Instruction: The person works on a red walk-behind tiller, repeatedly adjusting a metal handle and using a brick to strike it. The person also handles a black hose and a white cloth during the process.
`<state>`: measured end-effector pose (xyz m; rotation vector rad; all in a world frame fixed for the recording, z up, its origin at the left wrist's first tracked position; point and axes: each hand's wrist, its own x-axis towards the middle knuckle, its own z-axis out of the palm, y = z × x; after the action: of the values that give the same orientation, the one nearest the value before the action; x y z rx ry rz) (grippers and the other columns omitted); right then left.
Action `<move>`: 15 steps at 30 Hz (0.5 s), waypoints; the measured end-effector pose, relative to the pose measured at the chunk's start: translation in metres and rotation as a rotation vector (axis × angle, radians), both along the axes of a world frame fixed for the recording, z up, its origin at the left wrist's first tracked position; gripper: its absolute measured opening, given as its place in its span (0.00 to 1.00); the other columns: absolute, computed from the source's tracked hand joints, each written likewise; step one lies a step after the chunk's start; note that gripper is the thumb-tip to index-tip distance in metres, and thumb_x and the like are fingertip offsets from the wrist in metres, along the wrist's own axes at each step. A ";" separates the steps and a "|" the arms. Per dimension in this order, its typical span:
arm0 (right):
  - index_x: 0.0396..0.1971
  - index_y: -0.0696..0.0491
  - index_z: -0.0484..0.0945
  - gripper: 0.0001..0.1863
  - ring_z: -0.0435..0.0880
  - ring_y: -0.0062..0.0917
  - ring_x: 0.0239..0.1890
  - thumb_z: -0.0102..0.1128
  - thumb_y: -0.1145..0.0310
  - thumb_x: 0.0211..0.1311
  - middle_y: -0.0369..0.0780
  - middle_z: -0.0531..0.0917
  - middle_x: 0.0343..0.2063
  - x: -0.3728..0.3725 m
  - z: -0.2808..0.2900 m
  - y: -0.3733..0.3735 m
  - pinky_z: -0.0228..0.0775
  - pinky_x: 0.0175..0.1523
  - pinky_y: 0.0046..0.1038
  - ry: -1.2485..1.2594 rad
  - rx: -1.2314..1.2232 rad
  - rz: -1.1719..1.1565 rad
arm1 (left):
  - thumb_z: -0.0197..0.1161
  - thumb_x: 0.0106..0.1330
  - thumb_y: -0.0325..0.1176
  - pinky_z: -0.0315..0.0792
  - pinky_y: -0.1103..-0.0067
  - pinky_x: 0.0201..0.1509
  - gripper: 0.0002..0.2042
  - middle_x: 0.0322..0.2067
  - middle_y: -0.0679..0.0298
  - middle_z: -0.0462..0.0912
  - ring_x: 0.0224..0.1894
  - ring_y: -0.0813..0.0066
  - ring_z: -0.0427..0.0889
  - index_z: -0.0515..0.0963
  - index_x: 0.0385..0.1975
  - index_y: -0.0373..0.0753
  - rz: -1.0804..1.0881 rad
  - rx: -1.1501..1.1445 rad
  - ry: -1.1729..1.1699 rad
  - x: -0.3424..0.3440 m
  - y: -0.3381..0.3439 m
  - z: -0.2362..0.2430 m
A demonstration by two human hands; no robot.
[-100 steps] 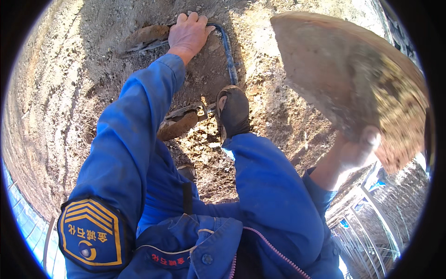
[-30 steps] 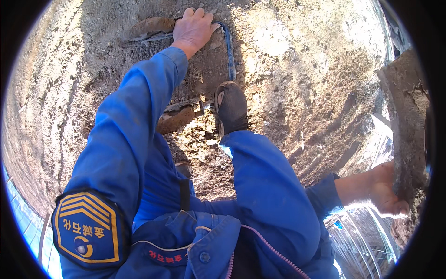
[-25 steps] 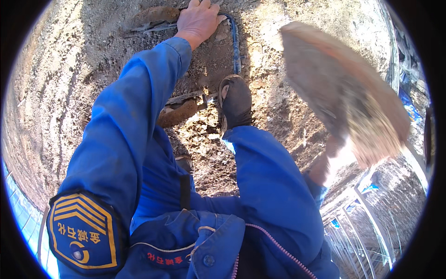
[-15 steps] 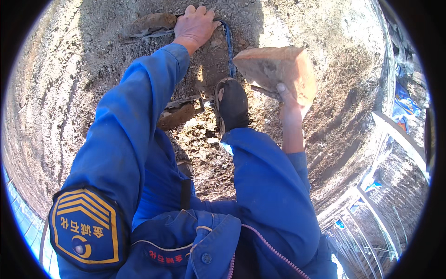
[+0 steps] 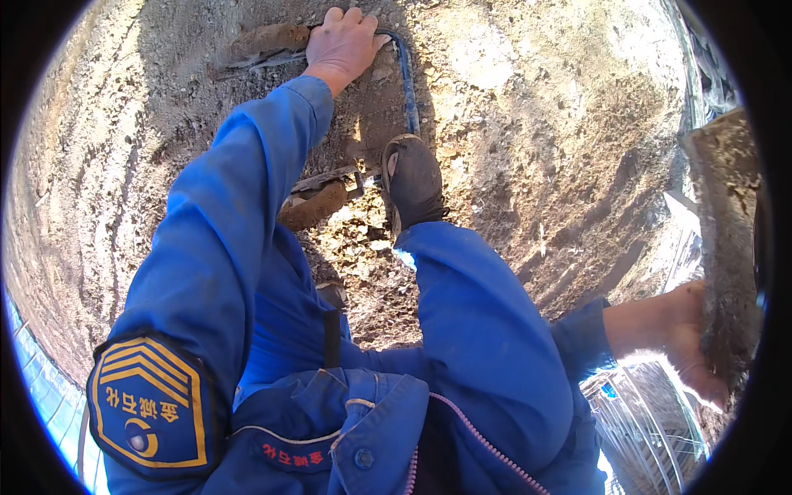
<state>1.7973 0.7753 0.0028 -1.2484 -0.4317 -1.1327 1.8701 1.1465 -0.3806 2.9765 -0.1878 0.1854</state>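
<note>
At the top centre my left hand [image 5: 342, 43] is closed around the end of a bent blue metal bar [image 5: 407, 87], low over the ground. The bar turns a corner beside my thumb and runs down to the toe of my dark shoe [image 5: 412, 181]. Out at the far right, my right hand [image 5: 693, 346] grips a rough, brownish, brick-like block [image 5: 730, 239], raised to the side. Part of the block is cut off by the picture's rim, and some of my right fingers are hidden or blurred.
Left of my left hand lies an earth-coloured piece [image 5: 272, 41] with a thin strip along its lower edge. Another brown chunk [image 5: 315, 206] lies beside my shoe. Loose, crumbly soil [image 5: 503, 165] surrounds me. Curved light-coloured rods [image 5: 648, 417] show at the lower right.
My right hand has swung the block away from beside the shoe, out to the far right. My left hand stays on the blue bar, almost unmoved.
</note>
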 end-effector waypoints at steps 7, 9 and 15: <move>0.62 0.52 0.74 0.36 0.82 0.38 0.55 0.70 0.47 0.58 0.46 0.81 0.55 -0.054 -0.220 0.061 0.71 0.66 0.51 1.131 -0.452 -0.214 | 0.61 0.70 0.53 0.81 0.63 0.53 0.17 0.46 0.68 0.81 0.56 0.60 0.78 0.83 0.48 0.50 -0.012 0.039 0.057 -0.002 0.004 0.007; 0.63 0.54 0.74 0.36 0.81 0.36 0.57 0.73 0.53 0.58 0.46 0.81 0.56 -0.061 -0.250 0.065 0.71 0.67 0.48 1.164 -0.401 -0.114 | 0.61 0.70 0.54 0.81 0.63 0.53 0.18 0.46 0.68 0.81 0.56 0.59 0.78 0.83 0.48 0.49 -0.038 0.049 0.022 0.003 0.004 0.007; 0.66 0.59 0.71 0.40 0.81 0.32 0.57 0.80 0.75 0.52 0.45 0.81 0.56 -0.027 -0.208 0.055 0.74 0.64 0.35 0.935 -0.023 0.202 | 0.60 0.70 0.54 0.81 0.64 0.50 0.18 0.45 0.68 0.81 0.55 0.61 0.78 0.83 0.47 0.50 0.009 0.017 0.069 0.005 -0.004 0.000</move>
<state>1.7703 0.8304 -0.2054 -1.5580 0.1399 -0.2899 1.8756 1.1429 -0.3807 2.9952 -0.1686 0.0819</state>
